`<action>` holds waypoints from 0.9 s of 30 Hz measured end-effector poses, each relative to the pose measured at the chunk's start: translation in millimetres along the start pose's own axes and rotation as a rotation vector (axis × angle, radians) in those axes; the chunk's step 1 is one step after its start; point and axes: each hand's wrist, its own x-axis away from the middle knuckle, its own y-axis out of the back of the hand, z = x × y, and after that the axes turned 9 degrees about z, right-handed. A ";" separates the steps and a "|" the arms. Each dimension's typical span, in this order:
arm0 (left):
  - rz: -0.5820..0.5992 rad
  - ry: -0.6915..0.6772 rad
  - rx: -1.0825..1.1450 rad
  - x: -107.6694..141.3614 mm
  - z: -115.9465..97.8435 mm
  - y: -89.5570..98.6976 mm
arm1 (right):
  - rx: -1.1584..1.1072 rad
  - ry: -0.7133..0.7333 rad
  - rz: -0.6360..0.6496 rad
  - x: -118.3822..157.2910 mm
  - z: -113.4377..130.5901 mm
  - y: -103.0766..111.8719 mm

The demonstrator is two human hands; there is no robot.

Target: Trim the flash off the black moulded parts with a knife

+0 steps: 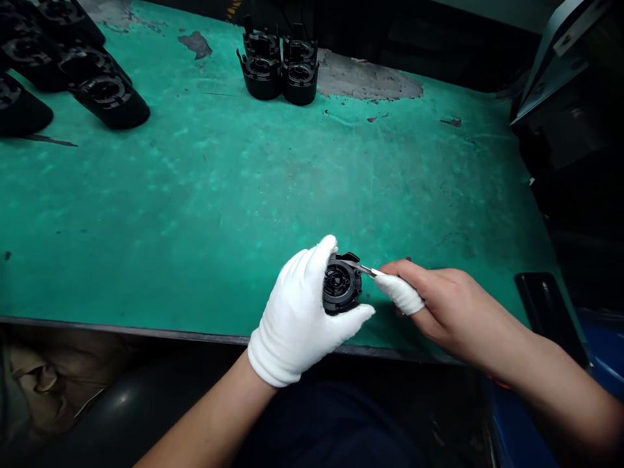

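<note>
Near the front edge of the green table, my left hand [305,309], in a white glove, is wrapped round a round black part [337,281] whose ringed face shows. My right hand [419,292] is bare except for a white cover on the thumb. Its thumb and forefinger pinch a thin metal tool [364,268]. The tool's tip touches the upper rim of the black part, beside a small raised tab. The lower fingers of my right hand are mostly hidden.
On the green table [195,214], a cluster of black parts [281,68] stands at the back. Several black cylindrical parts [104,94] are at the back left. A dark flat object [548,309] lies at the right edge, near a blue surface [607,351].
</note>
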 end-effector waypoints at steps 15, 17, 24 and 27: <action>0.026 0.015 -0.017 0.6 0.8 0.3 | -0.095 0.071 0.121 9.8 9.7 -17.4; 0.030 0.015 -0.006 0.6 0.5 1.0 | -0.109 0.093 0.109 11.0 8.2 -14.2; 0.015 0.001 0.014 -1.0 0.7 1.6 | 0.043 0.050 0.035 10.6 6.6 -3.6; 0.021 0.006 0.011 -1.1 0.7 0.7 | 0.143 0.041 0.067 7.9 7.3 1.6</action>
